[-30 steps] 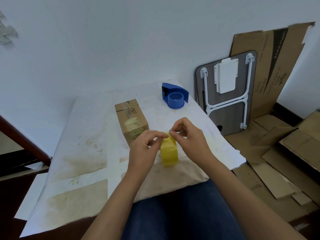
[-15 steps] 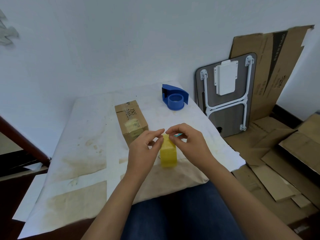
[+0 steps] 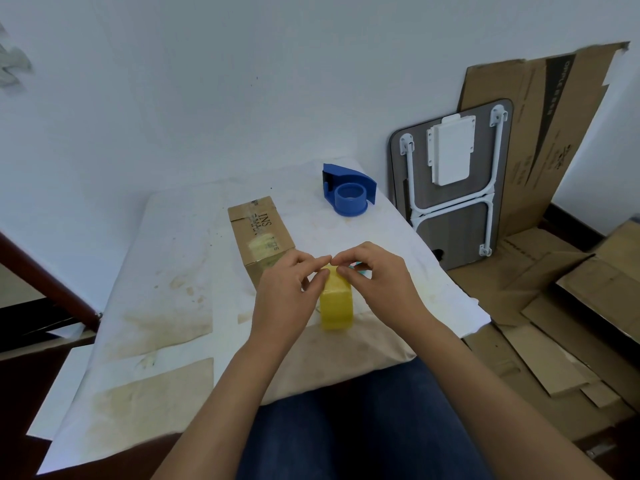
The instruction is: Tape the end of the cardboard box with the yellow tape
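Observation:
A yellow tape roll (image 3: pixel 336 304) stands on edge near the table's front edge. My left hand (image 3: pixel 289 294) and my right hand (image 3: pixel 375 277) both pinch at the top of the roll, fingertips meeting above it. The small cardboard box (image 3: pixel 261 237) lies just behind my left hand, its near end partly hidden by my fingers; a patch of yellowish tape shows on its top. A small teal object sits under my right hand, mostly hidden.
A blue tape dispenser (image 3: pixel 349 194) sits at the table's far right corner. The table (image 3: pixel 166 278) wears a stained white cover. A folded table (image 3: pixel 450 181) and flattened cardboard sheets (image 3: pixel 554 306) lie to the right by the wall.
My fingertips have shifted slightly along the top of the roll and come closer together. The roll and box stay in place.

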Demonstrator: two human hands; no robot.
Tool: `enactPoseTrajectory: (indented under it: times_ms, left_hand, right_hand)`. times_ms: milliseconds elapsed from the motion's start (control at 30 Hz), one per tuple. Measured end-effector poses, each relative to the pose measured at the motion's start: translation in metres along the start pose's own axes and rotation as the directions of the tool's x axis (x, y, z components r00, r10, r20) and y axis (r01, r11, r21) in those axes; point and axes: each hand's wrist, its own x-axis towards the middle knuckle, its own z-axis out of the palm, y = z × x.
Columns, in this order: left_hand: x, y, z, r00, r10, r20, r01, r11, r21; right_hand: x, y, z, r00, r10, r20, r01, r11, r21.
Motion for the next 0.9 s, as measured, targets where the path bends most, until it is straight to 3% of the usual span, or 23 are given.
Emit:
enactPoseTrajectory:
  times_ms: [167,300,500,633,767,900]
  left_hand:
    - [0.002,-0.003,-0.001,0.998,-0.053,0.026,0.053,0.999,-0.003]
    - [0.004,-0.003,-0.003,0.983,-0.172,0.062,0.179,0.974,-0.140]
    - [0.002,0.001,0.002,0.887,-0.415,0.202,0.461,0.777,-0.430]
    - [0.005,0.003,0.005,0.866,-0.451,0.218,0.498,0.731,-0.467]
    - [0.004,0.004,0.004,0.854,-0.465,0.235,0.517,0.705,-0.485]
    - [0.000,0.004,0.002,0.837,-0.488,0.248,0.536,0.638,-0.554]
  right_hand:
    - [-0.001,-0.001,0.000,1.000,0.009,0.007,-0.009,1.000,-0.030]
    - [0.000,-0.003,0.002,0.999,0.037,0.015,-0.036,0.999,-0.022]
    - [0.000,-0.005,0.009,0.996,0.084,0.005,-0.084,0.996,0.012]
    - [-0.007,-0.003,0.015,0.967,0.249,-0.050,-0.244,0.965,0.091]
    - [-0.012,-0.003,0.015,0.900,0.426,0.093,-0.435,0.864,0.254]
    - [-0.013,-0.005,0.016,0.887,0.447,0.117,-0.456,0.808,0.372]
